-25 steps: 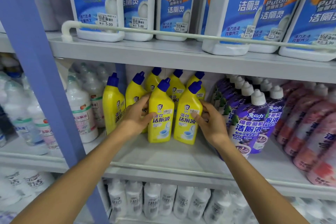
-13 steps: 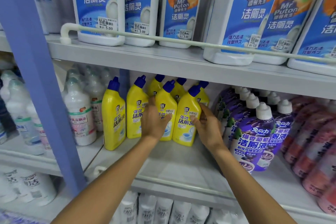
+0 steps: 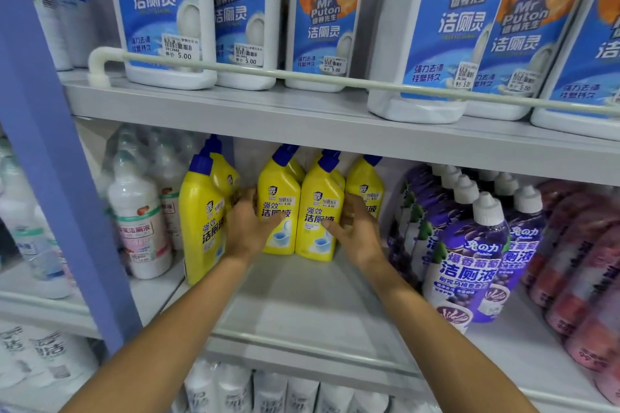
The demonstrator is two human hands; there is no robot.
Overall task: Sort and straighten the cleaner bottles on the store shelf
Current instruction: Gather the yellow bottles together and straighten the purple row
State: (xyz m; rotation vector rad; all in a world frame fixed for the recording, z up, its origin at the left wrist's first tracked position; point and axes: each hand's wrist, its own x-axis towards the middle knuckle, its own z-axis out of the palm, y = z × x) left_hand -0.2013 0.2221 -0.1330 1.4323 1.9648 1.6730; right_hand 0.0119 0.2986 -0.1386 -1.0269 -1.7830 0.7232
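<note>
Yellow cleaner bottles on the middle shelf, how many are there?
7 yellow bottles: two at left, four between the left hand and right hand, one far right; more may hide behind.

Two yellow bottles (image 3: 318, 208), between the hands (image 3: 248, 231), farther back on the shelf (image 3: 302, 298) than before.

Bright, even store light comes from overhead. The back of the shelf (image 3: 302, 295) sits in soft shadow under the board above. The rail (image 3: 335, 77) bows from lens distortion, and bottles (image 3: 50, 355) in the lower corners smear out of focus.
</note>
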